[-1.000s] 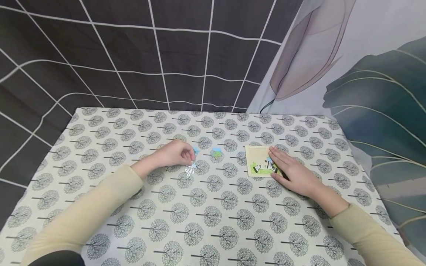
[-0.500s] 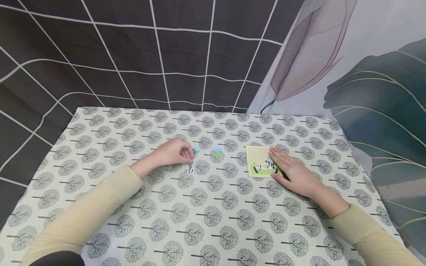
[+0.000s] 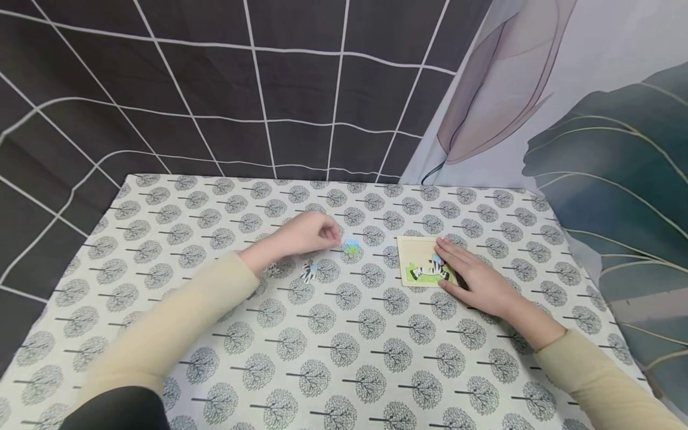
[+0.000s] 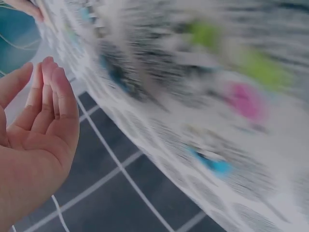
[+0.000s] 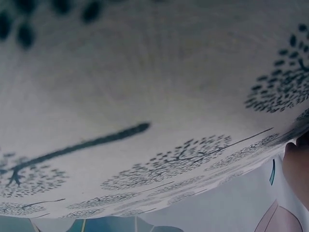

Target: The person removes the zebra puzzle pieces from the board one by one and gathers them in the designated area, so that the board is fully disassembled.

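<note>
My right hand (image 3: 475, 278) rests with straight fingers on the right side of a cream puzzle tray (image 3: 399, 261). Inside the tray lie zebra-patterned puzzle pieces (image 3: 429, 272) with green and blue parts; the hand hides the tray's right edge. My left hand (image 3: 314, 233) hovers over the cloth left of the tray. In the left wrist view its thumb and fingers stand apart, with nothing visible between them. Just right of it is a blue-and-green puzzle piece (image 3: 351, 246), and below it a black-and-white striped piece (image 3: 309, 272).
A tree-print cloth (image 3: 344, 352) covers the table. More pieces (image 3: 271, 270) lie partly hidden beneath the left forearm. Blurred pink and green patches (image 4: 246, 101) show in the left wrist view. A dark grid curtain (image 3: 215, 89) hangs behind.
My left hand has moved right and slightly away, from beside the striped piece towards the blue-and-green piece. The blue piece formerly by its fingertips is out of sight. My right hand stays put.
</note>
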